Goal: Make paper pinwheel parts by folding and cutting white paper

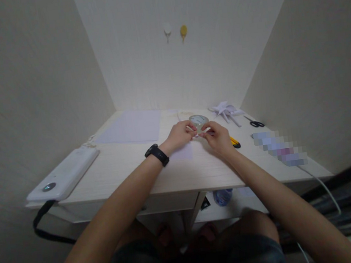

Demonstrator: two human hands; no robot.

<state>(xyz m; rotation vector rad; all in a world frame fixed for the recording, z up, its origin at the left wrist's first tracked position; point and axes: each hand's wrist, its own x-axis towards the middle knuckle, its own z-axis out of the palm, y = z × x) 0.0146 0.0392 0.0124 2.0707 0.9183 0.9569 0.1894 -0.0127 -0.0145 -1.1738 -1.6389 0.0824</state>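
Observation:
My left hand [183, 133], with a black watch on its wrist, is closed in a pinch near the middle of the desk. Facing it, my right hand [217, 136] pinches too, its fingertips almost meeting the left ones. A small pale piece shows between the fingertips, too small to name. Just behind them a roll of clear tape [198, 119] lies on the desk. Part of a white paper sheet [182, 152] shows under my left hand. Beside my right hand rests a yellow and black utility knife [235, 141], partly hidden by that hand.
A large paper sheet [133, 127] lies at the back left, folded white paper shapes [224, 109] at the back right. Black-handled scissors [257, 124] and a blurred-out object [278, 148] with a cable lie right. A white device [64, 174] with a black strap stands left.

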